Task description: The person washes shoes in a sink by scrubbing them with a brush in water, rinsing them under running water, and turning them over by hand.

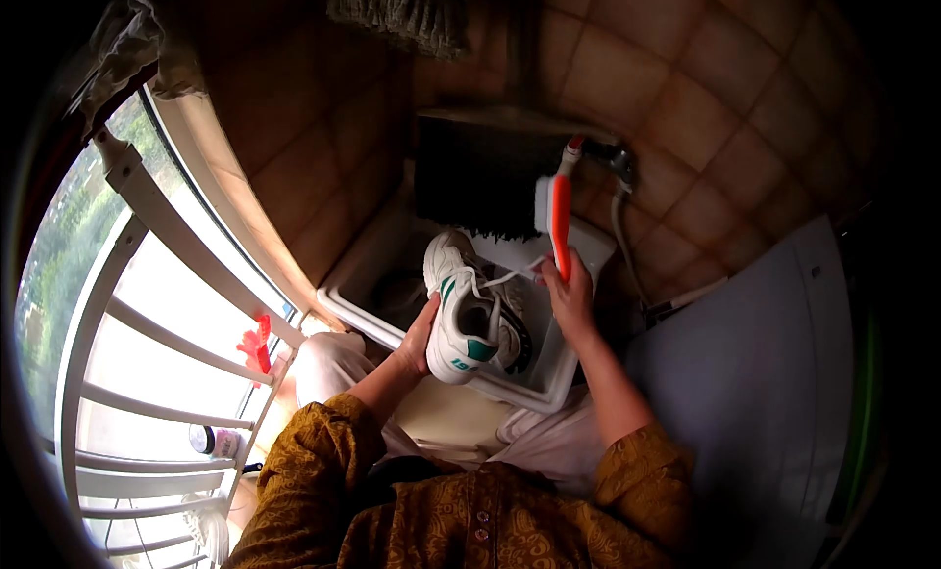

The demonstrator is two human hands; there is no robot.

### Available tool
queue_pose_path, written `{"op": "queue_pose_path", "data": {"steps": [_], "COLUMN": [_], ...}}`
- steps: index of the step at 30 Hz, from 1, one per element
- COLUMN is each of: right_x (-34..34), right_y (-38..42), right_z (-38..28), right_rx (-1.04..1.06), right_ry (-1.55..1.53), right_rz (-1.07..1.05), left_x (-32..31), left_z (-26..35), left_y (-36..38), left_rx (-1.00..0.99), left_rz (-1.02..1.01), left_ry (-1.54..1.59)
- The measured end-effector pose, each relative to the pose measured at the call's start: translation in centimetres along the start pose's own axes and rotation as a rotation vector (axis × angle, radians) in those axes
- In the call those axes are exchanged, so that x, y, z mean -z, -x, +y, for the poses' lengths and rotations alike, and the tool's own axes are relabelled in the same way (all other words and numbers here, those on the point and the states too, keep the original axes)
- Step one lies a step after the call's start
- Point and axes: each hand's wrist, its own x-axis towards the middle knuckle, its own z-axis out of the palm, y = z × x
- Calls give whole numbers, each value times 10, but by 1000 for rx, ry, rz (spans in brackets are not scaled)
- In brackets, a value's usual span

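My left hand (419, 339) grips the side of a white sneaker (453, 319) with green trim, its heel turned toward me and its toe pointing away over the sink. In my right hand (570, 295) is an orange brush (560, 221), held upright by its handle with its white bristles (542, 204) facing left. A white shoelace (505, 277) stretches from the sneaker across to the fingers of my right hand. Behind the sneaker, partly hidden, a second shoe (517, 339) with a dark sole lies in the white sink (534, 397).
A black fringed mat (480, 177) hangs at the sink's back, beside a tap (573, 152) and a hose (619, 221). A mop head (400, 18) hangs above. White slats (176, 397) line the bright window side, with a jar (221, 441) there. A grey panel (735, 373) stands right.
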Motion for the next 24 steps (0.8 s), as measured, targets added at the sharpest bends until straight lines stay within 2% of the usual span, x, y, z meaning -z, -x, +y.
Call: {"op": "queue_pose_path", "data": {"steps": [1, 3, 7, 9, 10, 13, 15, 16, 18, 19, 20, 21, 23, 24], "right_x": [-2, -11, -32, -25, -23, -6, 7, 9, 20, 27, 28, 27, 28, 27], "right_y": [-10, -25, -29, -29, -29, -30, -43, -56, -99, -115, -123, -131, -163, -164], "right_z": [-12, -31, -40, -41, -40, -41, -48, -53, -50, -56, -72, -85, -58, -56], "right_rx": [-18, 69, -51, 220, 252, 482, 468, 435, 591, 529, 340, 421, 340, 338], "right_ry": [-84, -60, -200, 405, 450, 526, 566, 425, 384, 441, 574, 405, 229, 228], "right_rz": [-46, -111, -240, -265, -258, 17, 174, 258, 400, 395, 384, 292, 171, 168], "left_x": [0, 3, -2, -7, -9, -2, 0, -2, -13, -17, -21, -25, -27, -31], "left_z": [-1, -4, -9, -8, -5, 2, 4, 6, 9, 9, 9, 9, 8, 7], "left_y": [0, -1, -4, -6, -6, -15, -23, -27, -33, -36, -41, -47, -61, -66], "left_rx": [21, 32, 73, 80, 80, 89, 81, 81, 75, 83, 88, 93, 111, 109], "left_rz": [-7, -10, -34, -63, -64, -58, 1, 4, 23, 33, -10, -51, -105, -66], "left_ry": [-5, -26, -20, 27, 14, 18, 16, 20, 36, 9, 10, 12, 18, 27]}}
